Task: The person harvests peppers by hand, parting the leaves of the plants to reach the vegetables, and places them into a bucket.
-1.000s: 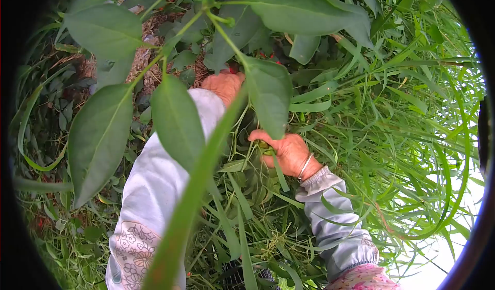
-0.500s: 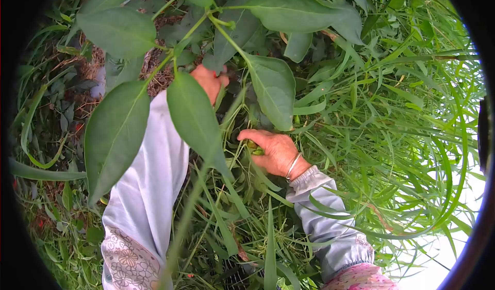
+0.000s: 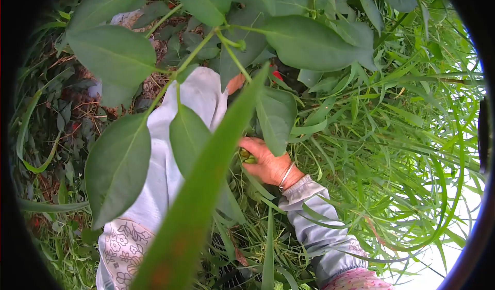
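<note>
Behind leaves [image 3: 227, 67], left hand [image 3: 235, 84] now more hidden

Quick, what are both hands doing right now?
Left hand: mostly hidden by leaves, can't tell.
Right hand: closed around small green things.

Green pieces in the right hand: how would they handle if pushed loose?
Probably light: the green pieces look small beside the right hand. They may scatter, since they appear to be separate bits in one grip. Rolling seems possible, as what shows looks rounded, but the hand hides much of them.
</note>
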Available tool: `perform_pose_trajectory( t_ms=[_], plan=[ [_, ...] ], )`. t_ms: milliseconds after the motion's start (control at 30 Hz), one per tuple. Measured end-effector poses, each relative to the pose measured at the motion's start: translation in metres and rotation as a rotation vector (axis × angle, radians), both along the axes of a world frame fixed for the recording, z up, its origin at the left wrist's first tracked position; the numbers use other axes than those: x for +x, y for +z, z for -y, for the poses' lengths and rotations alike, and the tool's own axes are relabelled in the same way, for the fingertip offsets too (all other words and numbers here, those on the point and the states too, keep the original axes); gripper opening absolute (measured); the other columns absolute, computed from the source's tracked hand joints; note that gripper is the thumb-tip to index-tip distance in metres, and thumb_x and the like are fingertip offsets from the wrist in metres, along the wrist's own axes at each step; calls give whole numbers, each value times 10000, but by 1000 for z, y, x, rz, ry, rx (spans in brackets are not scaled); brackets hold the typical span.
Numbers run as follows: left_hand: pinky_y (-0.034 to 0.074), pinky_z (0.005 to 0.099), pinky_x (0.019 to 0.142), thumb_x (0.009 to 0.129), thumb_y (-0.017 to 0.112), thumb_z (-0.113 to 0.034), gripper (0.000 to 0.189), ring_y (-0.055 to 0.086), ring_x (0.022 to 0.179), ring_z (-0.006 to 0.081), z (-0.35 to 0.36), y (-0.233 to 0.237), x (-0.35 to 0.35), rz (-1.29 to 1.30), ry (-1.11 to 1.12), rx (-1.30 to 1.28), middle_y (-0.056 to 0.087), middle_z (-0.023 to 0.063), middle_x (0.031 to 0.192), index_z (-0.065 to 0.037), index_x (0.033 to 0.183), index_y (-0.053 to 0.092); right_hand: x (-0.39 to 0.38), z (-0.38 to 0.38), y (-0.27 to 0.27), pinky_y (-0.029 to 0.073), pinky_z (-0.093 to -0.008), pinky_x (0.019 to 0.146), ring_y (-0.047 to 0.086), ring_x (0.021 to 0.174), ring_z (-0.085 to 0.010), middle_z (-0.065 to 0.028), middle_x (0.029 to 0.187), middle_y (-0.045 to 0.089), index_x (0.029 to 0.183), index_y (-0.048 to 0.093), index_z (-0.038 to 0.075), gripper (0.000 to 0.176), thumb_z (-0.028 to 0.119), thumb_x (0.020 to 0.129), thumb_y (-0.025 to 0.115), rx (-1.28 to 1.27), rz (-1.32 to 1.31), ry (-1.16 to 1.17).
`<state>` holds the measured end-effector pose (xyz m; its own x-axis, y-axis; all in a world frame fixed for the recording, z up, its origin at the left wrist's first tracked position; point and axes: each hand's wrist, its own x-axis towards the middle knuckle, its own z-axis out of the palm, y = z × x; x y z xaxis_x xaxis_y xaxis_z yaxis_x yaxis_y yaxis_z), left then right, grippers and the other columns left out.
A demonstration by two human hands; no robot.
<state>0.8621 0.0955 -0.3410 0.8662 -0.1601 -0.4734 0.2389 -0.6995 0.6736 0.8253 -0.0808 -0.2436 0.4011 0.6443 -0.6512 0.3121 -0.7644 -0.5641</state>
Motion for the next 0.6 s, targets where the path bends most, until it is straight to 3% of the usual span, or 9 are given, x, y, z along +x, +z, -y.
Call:
perform_pose_trajectory(
  t_ms=[467,567,600],
  plan=[
    [459,375,826,744,667,-256,395,593,909,278,-27,11,-24,-76,-128,-7,611,157,982,-38,1066,596,1,-4,5,489,-389,734,607,854,-293,-87,1071,581,1156,473,207,479,184,719,668,-59,73,71],
    [465,364,819,734,685,-255,402,597,904,259,-30,-1,-36,-297,87,-165,618,147,958,-38,1061,598,4,-6,10,487,-391,737,607,855,-292,-92,1063,581,1157,475,203,471,187,726,663,-115,45,107],
    [467,365,786,739,665,-261,372,603,876,259,-28,4,-34,-211,135,-391,622,131,933,-53,1041,601,3,-4,10,486,-393,738,607,857,-294,-94,1060,581,1156,476,205,466,189,729,661,-113,33,102]
  ],
)
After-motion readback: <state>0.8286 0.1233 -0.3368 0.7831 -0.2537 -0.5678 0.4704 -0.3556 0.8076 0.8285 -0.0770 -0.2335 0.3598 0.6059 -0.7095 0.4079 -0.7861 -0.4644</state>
